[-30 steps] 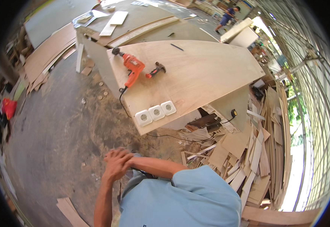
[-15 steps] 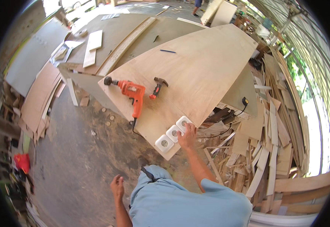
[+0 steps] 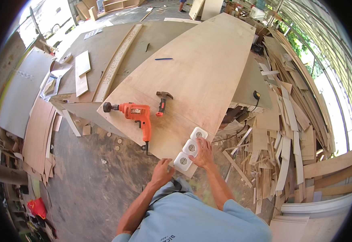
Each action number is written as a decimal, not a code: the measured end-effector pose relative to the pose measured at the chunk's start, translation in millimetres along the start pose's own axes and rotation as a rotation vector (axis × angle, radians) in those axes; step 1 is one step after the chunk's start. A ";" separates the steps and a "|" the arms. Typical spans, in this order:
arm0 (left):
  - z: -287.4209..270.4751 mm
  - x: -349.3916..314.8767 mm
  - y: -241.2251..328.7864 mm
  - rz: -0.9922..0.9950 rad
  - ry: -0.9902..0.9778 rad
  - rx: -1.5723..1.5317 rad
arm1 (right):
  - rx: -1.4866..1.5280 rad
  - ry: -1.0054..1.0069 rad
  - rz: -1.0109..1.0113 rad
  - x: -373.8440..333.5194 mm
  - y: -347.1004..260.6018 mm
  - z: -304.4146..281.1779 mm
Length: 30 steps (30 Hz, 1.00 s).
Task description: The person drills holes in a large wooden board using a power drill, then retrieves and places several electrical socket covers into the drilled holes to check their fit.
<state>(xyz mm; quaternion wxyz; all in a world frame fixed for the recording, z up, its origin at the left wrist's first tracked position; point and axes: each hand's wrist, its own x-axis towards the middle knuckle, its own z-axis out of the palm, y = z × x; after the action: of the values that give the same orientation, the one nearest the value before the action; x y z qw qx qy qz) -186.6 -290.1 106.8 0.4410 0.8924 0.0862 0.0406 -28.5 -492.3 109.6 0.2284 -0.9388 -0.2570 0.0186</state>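
Observation:
Three white square power sockets stand in a row along the near right end of a large plywood board: the near socket (image 3: 183,161), the middle socket (image 3: 191,148) and the far socket (image 3: 199,134). My right hand (image 3: 204,155) lies along their right side, fingers spread and touching the middle and far sockets. Just left of the near socket, at the board's edge, my left hand (image 3: 162,172) has its fingers apart, holding nothing. An orange corded drill (image 3: 137,115) with a hole saw fitted lies on the board (image 3: 192,72). Beside it rests a small claw hammer (image 3: 162,104).
A blue pencil (image 3: 164,59) lies farther up the board. Under it is a grey-topped workbench (image 3: 156,34), with a long perforated strip (image 3: 117,62) on top. Scrap wood (image 3: 281,141) is heaped at right. Brown sheets (image 3: 39,133) lean at left. Far back, a person's legs (image 3: 182,6) show.
My left hand has come up from beside my body to the board's near edge. My right hand stays at the sockets, its fingers shifted a little. The view has shifted slightly.

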 end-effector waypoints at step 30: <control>75.5 34.2 24.2 0.202 -0.080 0.440 | -0.454 -0.288 -0.508 71.1 66.7 -42.5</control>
<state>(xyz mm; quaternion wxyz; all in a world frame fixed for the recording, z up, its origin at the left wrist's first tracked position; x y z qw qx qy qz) -139.0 -357.0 80.1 0.2328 0.9720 -0.0144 0.0295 71.2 -526.1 124.2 -0.0269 -0.8596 -0.5090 0.0355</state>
